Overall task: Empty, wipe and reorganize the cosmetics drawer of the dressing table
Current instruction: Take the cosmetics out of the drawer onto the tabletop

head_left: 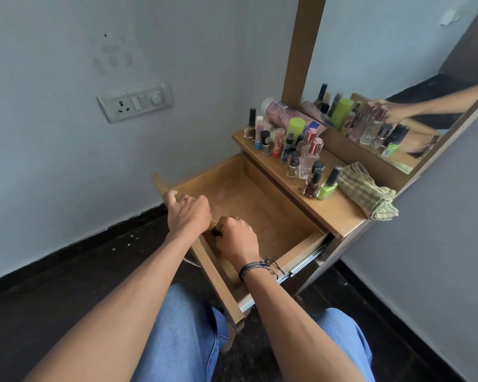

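Observation:
The wooden drawer [262, 208] of the dressing table stands pulled out, and its bare floor looks dusty. My left hand [186, 212] grips the drawer's front panel [213, 274] at its top edge. Inside the drawer, right behind that panel, my right hand [236, 239] is curled around a small dark item [216, 232], mostly hidden by the fingers. Several cosmetics bottles [290, 150] stand crowded on the table top [340, 210]. A folded green checked cloth [366, 191] lies at the right end of the top.
A mirror [398, 78] in a wooden frame rises behind the table top. A switch and socket plate [135, 102] is on the wall to the left. The metal drawer slide [305, 261] shows on the drawer's right side. My knees in blue jeans [185, 334] are below the drawer.

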Demonstrator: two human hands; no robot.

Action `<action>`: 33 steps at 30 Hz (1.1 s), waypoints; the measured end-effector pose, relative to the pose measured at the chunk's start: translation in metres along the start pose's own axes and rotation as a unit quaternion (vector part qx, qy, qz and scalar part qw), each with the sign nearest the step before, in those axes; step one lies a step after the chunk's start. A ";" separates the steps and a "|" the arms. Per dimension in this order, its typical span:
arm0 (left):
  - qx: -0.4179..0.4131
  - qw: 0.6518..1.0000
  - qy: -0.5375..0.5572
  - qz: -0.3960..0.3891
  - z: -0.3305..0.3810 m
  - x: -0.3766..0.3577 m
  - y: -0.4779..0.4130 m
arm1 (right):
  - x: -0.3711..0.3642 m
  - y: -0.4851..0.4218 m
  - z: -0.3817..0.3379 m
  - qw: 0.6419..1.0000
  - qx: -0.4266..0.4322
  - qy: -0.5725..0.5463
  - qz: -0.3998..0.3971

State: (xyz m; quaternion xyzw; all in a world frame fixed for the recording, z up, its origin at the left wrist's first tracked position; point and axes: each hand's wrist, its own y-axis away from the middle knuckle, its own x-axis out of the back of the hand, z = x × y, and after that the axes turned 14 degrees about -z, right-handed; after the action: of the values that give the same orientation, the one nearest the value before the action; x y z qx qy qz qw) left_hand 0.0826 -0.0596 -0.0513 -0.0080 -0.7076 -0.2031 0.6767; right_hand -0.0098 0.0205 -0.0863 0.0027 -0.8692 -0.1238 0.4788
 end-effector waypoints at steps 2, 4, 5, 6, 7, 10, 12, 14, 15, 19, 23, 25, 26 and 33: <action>-0.007 1.000 0.004 0.003 -0.001 -0.001 0.000 | -0.001 0.000 0.001 1.000 -0.001 0.002 0.002; -0.012 1.000 0.008 0.003 -0.001 -0.001 0.000 | -0.001 0.000 0.002 1.000 -0.008 -0.004 0.010; -0.014 1.000 0.010 0.002 -0.001 -0.001 0.001 | 0.000 0.000 0.002 1.000 -0.013 -0.013 0.017; -0.016 1.000 0.011 0.003 -0.001 -0.001 0.001 | 0.001 0.000 0.002 0.999 -0.019 -0.027 0.025; -0.018 1.000 0.014 0.005 -0.002 -0.001 0.001 | 0.003 0.000 0.002 0.998 -0.023 -0.046 0.037; -0.019 0.999 0.032 0.010 -0.002 0.001 0.002 | 0.013 0.006 0.003 0.991 -0.038 -0.103 0.073; -0.020 0.999 0.045 0.016 -0.002 0.001 0.003 | 0.023 0.013 0.007 0.987 -0.046 -0.125 0.089; -0.021 0.998 0.050 0.021 -0.003 0.000 0.003 | 0.036 0.022 0.012 0.983 -0.044 -0.143 0.103; -0.021 0.998 0.053 0.023 -0.003 -0.001 0.003 | 0.045 0.028 0.015 0.981 -0.040 -0.150 0.113; -0.023 0.997 0.063 0.031 -0.002 -0.002 0.005 | 0.085 0.053 0.028 0.969 -0.032 -0.157 0.189; -0.024 0.997 0.063 0.031 -0.001 0.000 0.009 | 0.126 0.080 0.039 0.947 -0.049 -0.172 0.268; -0.026 0.997 0.062 0.032 -0.001 0.000 0.011 | 0.143 0.092 0.046 0.936 -0.050 -0.169 0.303; -0.026 0.997 0.064 0.032 -0.001 0.000 0.011 | 0.150 0.096 0.050 0.932 -0.052 -0.166 0.320; -0.023 0.997 0.063 0.031 -0.001 0.000 0.009 | 0.173 0.095 0.080 0.920 -0.087 -0.142 0.354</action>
State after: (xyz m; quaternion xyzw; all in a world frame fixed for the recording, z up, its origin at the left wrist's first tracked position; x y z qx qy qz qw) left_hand 0.0864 -0.0519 -0.0488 -0.0326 -0.6580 -0.1988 0.7256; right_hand -0.1594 0.1081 0.0372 -0.3644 -0.8579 -0.0203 0.3617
